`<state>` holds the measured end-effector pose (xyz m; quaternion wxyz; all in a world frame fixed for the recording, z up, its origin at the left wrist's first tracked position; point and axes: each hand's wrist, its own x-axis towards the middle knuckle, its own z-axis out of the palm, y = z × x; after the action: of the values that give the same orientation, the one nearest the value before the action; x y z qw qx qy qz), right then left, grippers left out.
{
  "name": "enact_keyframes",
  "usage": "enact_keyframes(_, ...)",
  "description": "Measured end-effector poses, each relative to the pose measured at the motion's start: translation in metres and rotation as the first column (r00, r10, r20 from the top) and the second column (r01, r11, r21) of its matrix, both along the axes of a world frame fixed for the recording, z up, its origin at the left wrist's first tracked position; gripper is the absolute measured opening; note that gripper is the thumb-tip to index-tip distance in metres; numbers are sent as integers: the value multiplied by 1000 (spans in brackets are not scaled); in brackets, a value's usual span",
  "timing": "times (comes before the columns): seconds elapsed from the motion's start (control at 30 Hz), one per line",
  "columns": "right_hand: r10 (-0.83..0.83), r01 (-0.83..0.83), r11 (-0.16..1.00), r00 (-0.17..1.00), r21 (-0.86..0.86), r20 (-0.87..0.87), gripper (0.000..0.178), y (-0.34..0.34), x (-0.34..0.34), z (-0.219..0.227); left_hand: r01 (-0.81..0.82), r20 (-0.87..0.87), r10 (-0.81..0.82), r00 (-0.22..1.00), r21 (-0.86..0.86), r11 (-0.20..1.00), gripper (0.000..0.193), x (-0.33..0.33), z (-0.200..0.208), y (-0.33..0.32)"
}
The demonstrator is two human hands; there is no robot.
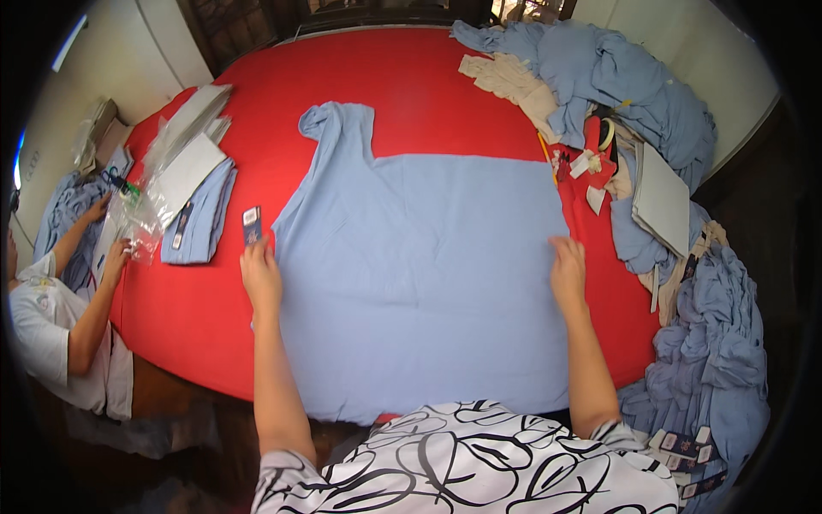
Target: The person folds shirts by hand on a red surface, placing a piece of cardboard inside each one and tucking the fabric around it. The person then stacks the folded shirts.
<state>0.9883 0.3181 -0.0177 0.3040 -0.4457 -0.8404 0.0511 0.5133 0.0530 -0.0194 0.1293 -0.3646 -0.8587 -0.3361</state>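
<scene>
A light blue shirt (419, 248) lies spread in front of me, with one sleeve (334, 124) sticking out at its far left and its lower side reaching my body. At its left edge my left hand (262, 278) is closed on the cloth. A dark hang tag (252, 224) with a white label stands out just above those fingers; whether they also pinch it is hidden. Across the shirt, my right hand (568, 270) has its fingers curled together on the right edge of the cloth.
The table has a red cover (394, 77). Blue garments (634, 86) heap at the back right, with white cards (661, 197) nearer. More clothing (711, 343) hangs at the right. A folded shirt (201, 218) and clear bags (184, 120) lie left, beside another person (73, 317).
</scene>
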Motion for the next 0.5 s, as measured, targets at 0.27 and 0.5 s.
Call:
enact_keyframes(0.27,-99,65,991,942,115,320,24,202,-94,-4,77,236,-72,969,-14,997,32,-125,-19,141)
enact_keyframes(0.5,-270,154,868,944,473,188,28,189,-86,-16,-75,118,70,991,31,997,42,-121,-8,130)
